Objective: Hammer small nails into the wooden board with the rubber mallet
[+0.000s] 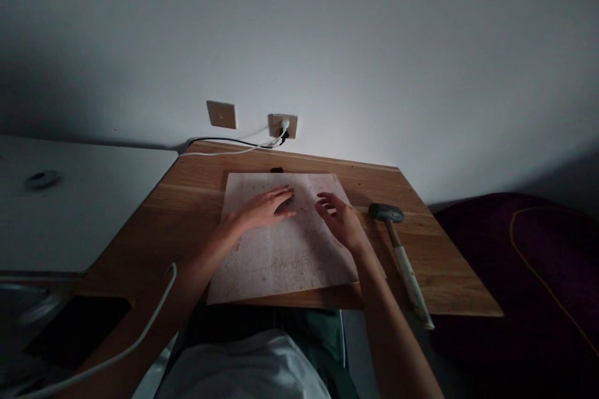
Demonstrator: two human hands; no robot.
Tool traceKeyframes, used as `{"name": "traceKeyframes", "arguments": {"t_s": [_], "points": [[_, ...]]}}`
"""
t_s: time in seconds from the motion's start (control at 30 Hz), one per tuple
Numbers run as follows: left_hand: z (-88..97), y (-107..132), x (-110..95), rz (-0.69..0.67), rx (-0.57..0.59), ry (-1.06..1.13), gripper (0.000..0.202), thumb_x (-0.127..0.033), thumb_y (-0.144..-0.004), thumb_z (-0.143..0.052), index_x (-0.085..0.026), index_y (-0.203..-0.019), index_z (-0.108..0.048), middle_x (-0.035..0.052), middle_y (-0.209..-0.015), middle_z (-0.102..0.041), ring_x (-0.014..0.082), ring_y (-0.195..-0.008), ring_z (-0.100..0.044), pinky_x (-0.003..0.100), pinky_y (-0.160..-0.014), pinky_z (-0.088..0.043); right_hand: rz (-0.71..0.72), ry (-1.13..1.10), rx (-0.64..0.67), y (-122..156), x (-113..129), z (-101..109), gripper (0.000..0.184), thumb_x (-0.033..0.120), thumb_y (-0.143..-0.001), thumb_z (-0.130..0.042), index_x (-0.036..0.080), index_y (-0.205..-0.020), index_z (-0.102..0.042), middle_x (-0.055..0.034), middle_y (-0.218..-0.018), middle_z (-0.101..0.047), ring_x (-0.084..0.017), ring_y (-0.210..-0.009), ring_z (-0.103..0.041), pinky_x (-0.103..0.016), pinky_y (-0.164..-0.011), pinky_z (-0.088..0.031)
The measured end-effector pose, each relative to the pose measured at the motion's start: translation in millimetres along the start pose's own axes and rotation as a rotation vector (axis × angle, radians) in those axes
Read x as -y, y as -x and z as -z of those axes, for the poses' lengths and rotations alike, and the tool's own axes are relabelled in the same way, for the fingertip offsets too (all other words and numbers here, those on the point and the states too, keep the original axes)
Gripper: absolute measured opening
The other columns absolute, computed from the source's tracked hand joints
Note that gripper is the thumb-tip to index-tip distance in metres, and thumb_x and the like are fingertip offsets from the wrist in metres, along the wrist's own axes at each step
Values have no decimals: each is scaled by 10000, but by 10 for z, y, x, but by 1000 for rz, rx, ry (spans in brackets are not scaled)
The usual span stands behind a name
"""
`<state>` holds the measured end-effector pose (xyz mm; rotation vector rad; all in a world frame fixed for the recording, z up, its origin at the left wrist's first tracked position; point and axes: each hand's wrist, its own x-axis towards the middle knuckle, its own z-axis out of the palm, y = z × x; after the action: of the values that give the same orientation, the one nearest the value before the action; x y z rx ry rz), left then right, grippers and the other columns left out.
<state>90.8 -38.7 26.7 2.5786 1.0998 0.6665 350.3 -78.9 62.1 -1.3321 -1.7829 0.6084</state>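
A pale, stained board (285, 261) lies flat on the wooden table (449, 290). Over its left half is my left hand (269, 206), fingers stretched to the right and thumb apart. Some small dark bits (289, 200) show beside its fingers, too small to name. My right hand (340, 221) is above the board's right side, fingers apart and slightly curled, with nothing seen in it. A gap of bare board separates the two hands. Right of the board rests a mallet (386, 212) with a dark head and a pale wrapped handle that reaches past the table's front edge.
A wall socket (283, 126) behind the table holds plugs with a white and a black cable (224, 139). Beside it is a blank wall plate (221, 115). On the left, a white table (93, 199) carries a mouse-like object (43, 179). A white cord (159, 311) crosses my left forearm.
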Motion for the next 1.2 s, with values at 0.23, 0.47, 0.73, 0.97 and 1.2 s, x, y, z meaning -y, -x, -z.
{"name": "traceKeyframes", "arguments": {"t_s": [0.23, 0.47, 0.73, 0.97, 1.2], "points": [[-54, -163, 2, -38, 120, -79, 733, -619, -987, -613, -175, -1553, -474, 170, -1712, -303, 330, -1595, -274, 502, -1298, -280, -106, -43, -199, -74, -428, 150, 445, 554, -871, -609, 166, -1058, -723, -131, -954, -789, -253, -812, -746, -336, -659, -568], [-125, -283, -232, -169, 142, 35, 443, -439, -1036, -618, -274, -1447, -613, 78, -1639, -472, 268, -1558, -376, 489, -1263, -381, -192, -104, -413, -30, -708, 217, 391, 530, -860, -592, 170, -957, -707, -83, -800, -753, -230, -725, -716, -323, -650, -561], [-20, -20, -349, -199, 163, 30, 456, -385, -1070, -558, -249, -1505, -558, 83, -1592, -533, 235, -1530, -426, 459, -1255, -418, -187, -102, -535, -19, -770, 250, 314, 452, -874, -558, 182, -973, -684, -61, -789, -732, -224, -736, -703, -316, -671, -555], [159, 558, -620, -139, 71, -188, 533, -507, -1051, -556, -232, -1507, -540, 128, -1638, -466, 338, -1559, -360, 642, -1287, -265, -135, 37, -448, 85, -676, 255, 291, 309, -868, -525, 171, -1069, -684, -106, -963, -751, -248, -864, -705, -357, -776, -569], [390, 1370, -744, -12, -52, -278, 410, -481, -1047, -551, -296, -1401, -644, 67, -1472, -646, 314, -1428, -537, 547, -1232, -414, -118, 339, -300, 661, -419, 294, 302, 248, -866, -629, 181, -1148, -717, -186, -1186, -683, -379, -1135, -631, -539, -993, -491]]}}
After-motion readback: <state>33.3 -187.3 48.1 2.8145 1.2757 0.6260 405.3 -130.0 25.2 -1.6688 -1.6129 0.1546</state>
